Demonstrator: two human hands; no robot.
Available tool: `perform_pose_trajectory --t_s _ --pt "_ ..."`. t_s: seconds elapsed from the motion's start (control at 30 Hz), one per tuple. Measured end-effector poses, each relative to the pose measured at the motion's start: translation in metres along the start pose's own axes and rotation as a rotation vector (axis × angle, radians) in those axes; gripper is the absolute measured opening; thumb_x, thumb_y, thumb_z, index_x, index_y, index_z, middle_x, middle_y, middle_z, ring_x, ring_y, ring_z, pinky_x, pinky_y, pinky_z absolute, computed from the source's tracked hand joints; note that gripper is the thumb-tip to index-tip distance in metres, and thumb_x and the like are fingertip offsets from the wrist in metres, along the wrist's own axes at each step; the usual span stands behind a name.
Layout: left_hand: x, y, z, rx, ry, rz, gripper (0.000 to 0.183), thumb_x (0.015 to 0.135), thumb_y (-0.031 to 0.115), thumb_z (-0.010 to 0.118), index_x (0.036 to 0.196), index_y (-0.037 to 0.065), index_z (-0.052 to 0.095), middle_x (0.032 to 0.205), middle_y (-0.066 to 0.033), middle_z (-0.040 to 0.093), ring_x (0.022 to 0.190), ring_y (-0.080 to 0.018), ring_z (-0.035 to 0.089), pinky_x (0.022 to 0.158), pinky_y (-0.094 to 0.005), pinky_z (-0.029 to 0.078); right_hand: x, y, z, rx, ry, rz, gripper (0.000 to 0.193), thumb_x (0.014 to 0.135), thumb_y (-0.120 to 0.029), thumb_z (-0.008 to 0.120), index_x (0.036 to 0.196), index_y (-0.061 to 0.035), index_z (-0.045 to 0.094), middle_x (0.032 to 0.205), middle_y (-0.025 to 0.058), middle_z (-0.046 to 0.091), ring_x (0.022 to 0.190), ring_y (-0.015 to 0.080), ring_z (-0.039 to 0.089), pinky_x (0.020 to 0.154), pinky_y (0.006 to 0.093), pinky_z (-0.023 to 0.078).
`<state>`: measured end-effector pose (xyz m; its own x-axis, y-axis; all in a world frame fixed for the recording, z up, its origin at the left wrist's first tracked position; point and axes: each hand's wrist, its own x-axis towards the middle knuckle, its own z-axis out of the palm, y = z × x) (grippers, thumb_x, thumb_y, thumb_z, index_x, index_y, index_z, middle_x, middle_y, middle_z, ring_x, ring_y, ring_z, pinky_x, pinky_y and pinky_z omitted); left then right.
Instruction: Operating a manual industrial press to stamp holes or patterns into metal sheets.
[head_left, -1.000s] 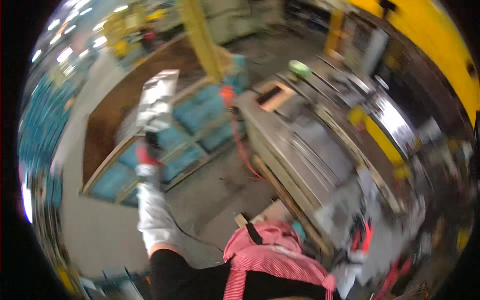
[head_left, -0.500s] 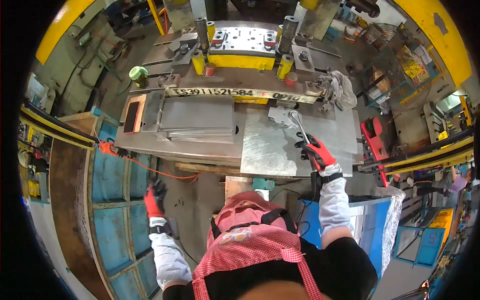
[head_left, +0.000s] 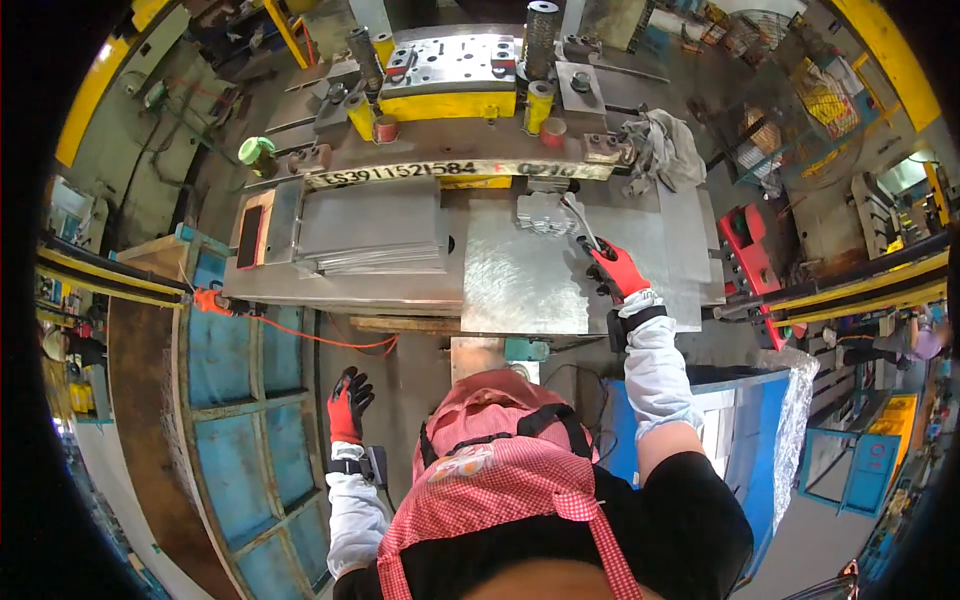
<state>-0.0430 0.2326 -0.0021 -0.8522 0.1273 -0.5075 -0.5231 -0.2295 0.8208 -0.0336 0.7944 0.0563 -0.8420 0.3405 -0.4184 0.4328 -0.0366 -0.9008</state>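
Note:
My right hand [head_left: 620,272], in a red and black glove, is closed around a slim, shiny metal tool [head_left: 580,218] with a rounded far end. That end rests at the edge of several flat, notched metal plates [head_left: 546,213], which lie on a smooth metal sheet [head_left: 520,285]. I cannot make out the tool's exact kind. My left hand [head_left: 350,405], gloved the same way, hangs in front of the bench at lower left. Its fingers are spread and it holds nothing.
A stack of rectangular sheets [head_left: 370,225] lies left of the plates, beside a dark phone [head_left: 251,236]. Behind stands a press die [head_left: 450,75] with guide posts. A grey rag [head_left: 665,150] lies at right; a blue framed bin [head_left: 222,350] stands at left.
My view has shifted slightly. The tool's end has moved from on top of the notched plates to their right edge. My left hand has swung inward, toward my body.

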Motion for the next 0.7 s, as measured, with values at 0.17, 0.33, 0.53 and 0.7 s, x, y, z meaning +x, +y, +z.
perform_pose_trajectory --t_s 0.17,0.33,0.53,0.7 --pt "-0.008 -0.013 0.014 0.071 0.059 -0.018 0.039 0.09 0.026 0.045 0.123 0.006 0.046 0.113 -0.015 0.056 0.091 -0.0233 0.06 0.073 -0.0327 0.05 -0.029 0.011 -0.003 0.536 -0.056 -0.079 0.039 0.086 -0.022 0.056 0.121 -0.0063 0.049 0.076 0.0019 0.059 0.06 0.0094 0.055 0.051 0.0241 0.043" --pt "-0.008 -0.018 0.037 0.028 0.032 -0.014 0.037 0.091 0.023 0.045 0.123 0.004 0.046 0.109 -0.0145 0.058 0.09 -0.0229 0.061 0.076 -0.0325 0.051 -0.084 -0.014 0.03 0.338 -0.242 -0.135 0.065 0.075 -0.009 0.061 0.134 -0.0073 0.032 0.09 0.007 0.06 0.072 0.0102 0.055 0.06 0.0253 0.046" --pt "-0.003 -0.027 0.049 -0.035 0.063 0.005 0.037 0.09 0.022 0.048 0.122 0.005 0.048 0.106 -0.0132 0.06 0.09 -0.0217 0.061 0.074 -0.0329 0.05 -0.042 -0.05 0.098 -0.018 -0.379 -0.278 0.056 0.079 -0.01 0.058 0.132 -0.0081 0.038 0.093 -0.0015 0.052 0.078 0.0072 0.044 0.072 0.021 0.04" --pt "-0.014 -0.036 0.05 -0.06 0.107 0.047 0.036 0.088 0.02 0.051 0.12 0.004 0.05 0.104 -0.0117 0.061 0.082 -0.0196 0.062 0.07 -0.0298 0.05 0.044 -0.079 0.131 -0.132 -0.564 -0.331 0.056 0.078 -0.012 0.065 0.129 -0.0052 0.042 0.083 -0.0038 0.05 0.076 0.0062 0.044 0.072 0.0214 0.04"
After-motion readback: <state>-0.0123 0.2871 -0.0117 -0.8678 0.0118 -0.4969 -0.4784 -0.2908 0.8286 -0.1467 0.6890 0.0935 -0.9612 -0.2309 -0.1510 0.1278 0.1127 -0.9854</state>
